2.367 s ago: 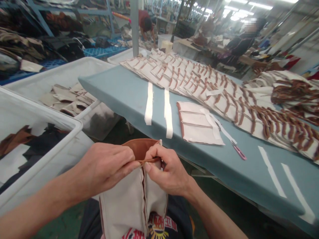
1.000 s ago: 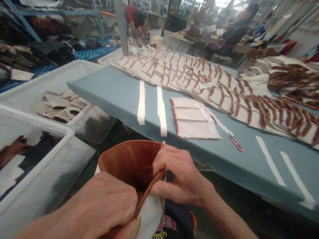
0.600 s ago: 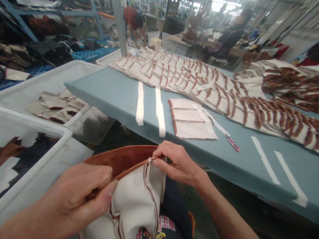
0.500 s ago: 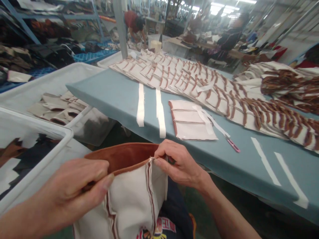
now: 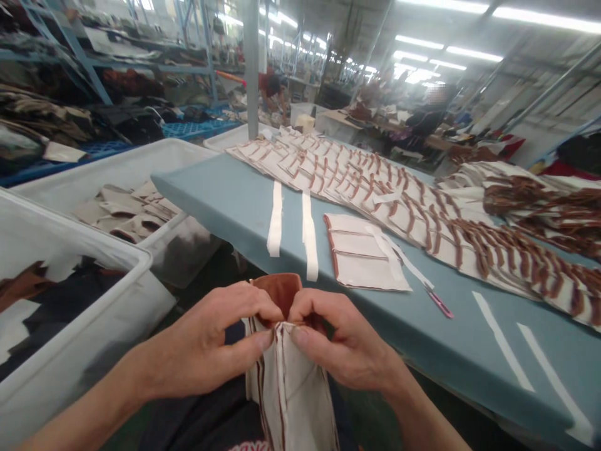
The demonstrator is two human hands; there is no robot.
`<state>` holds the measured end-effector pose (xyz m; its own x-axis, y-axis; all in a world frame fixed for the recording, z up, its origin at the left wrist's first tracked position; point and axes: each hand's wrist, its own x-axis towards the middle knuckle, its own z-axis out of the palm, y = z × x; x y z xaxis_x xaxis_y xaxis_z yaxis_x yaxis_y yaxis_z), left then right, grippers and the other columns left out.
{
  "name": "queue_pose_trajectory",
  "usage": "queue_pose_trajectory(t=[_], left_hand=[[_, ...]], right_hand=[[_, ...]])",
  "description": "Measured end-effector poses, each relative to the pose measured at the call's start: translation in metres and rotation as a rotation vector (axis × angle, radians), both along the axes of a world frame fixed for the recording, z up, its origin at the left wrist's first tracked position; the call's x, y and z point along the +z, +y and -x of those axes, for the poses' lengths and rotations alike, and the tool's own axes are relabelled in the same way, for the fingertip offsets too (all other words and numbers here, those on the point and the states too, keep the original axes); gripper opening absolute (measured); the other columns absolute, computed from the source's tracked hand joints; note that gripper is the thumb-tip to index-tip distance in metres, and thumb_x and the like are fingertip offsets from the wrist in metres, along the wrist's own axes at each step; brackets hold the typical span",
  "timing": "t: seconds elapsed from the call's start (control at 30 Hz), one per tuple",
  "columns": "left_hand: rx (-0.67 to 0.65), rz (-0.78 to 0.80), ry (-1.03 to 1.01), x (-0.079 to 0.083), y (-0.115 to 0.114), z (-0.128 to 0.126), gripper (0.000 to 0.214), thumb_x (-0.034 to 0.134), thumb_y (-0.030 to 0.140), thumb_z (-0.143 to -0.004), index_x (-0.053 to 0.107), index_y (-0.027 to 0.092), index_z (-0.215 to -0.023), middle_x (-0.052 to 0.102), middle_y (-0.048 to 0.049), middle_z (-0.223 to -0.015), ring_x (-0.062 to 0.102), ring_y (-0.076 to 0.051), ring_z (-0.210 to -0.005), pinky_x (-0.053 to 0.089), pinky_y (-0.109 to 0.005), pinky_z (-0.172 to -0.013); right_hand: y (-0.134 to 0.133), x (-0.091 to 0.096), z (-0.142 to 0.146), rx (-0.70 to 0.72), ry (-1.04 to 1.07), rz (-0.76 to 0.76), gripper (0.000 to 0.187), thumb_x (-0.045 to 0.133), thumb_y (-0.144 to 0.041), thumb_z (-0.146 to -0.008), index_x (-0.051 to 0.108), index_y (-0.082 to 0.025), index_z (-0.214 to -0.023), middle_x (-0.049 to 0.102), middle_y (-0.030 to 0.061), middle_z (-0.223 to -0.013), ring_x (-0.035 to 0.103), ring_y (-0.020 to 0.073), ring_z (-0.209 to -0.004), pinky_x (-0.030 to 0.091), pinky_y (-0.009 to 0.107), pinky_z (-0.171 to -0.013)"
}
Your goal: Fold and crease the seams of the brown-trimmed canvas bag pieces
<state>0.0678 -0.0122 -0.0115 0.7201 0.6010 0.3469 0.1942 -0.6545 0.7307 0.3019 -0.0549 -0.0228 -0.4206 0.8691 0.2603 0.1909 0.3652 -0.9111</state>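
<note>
In front of my body hangs a sewn fabric tube (image 5: 303, 391), off-white outside with brown seam edges and a brown suede-like band inside its upper rim. My left hand (image 5: 225, 335) pinches that rim just left of a seam. On the other side of the same seam, my right hand (image 5: 340, 335) grips the rim between thumb and fingers. Both hands are close together, and the seam stands up between their thumbs. Beyond them on the blue table (image 5: 213, 194) lies a flat off-white panel (image 5: 359, 257) with brown edging.
A pink-handled tool (image 5: 441, 305) lies right of the panel. White strips (image 5: 275, 222) are on the tabletop. Overlapping sewn pieces (image 5: 357, 169) cover its far side. Plastic bins (image 5: 141, 257) holding fabric pieces stand at left. A person (image 5: 427, 116) is in the background.
My left hand has moved right along the rim, up to the seam beside my right hand. The tube's opening has narrowed and turned. The view has tilted up.
</note>
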Motion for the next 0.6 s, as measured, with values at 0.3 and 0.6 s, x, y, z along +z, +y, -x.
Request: queue_pose_trajectory(t=[0.3,0.6], left_hand=[[-0.092,-0.024,0.039,-0.007,0.009,0.007,0.022,0.057,0.005,-0.101,0.072,0.02,-0.097,0.074,0.0042,-0.084,0.068,-0.009,-0.076,0.049,-0.017,-0.073],[0.0,0.106,0.11,-0.004,0.003,0.002,0.025,0.05,0.009,-0.094,0.066,0.019,-0.079,0.056,0.0099,-0.063,0.048,-0.006,-0.053,0.035,-0.017,-0.053]], right_hand=[[0.008,-0.018,0.0,-0.008,-0.028,0.085,0.009,0.064,-0.024,-0.093,0.061,-0.02,-0.085,0.056,-0.0036,-0.073,0.044,0.0114,-0.061,0.036,0.024,-0.055],[0.013,-0.02,0.008,-0.002,0.003,0.043,0.012,0.071,-0.029,-0.086,0.062,-0.021,-0.084,0.057,-0.0038,-0.076,0.046,0.0119,-0.065,0.037,0.025,-0.059]])
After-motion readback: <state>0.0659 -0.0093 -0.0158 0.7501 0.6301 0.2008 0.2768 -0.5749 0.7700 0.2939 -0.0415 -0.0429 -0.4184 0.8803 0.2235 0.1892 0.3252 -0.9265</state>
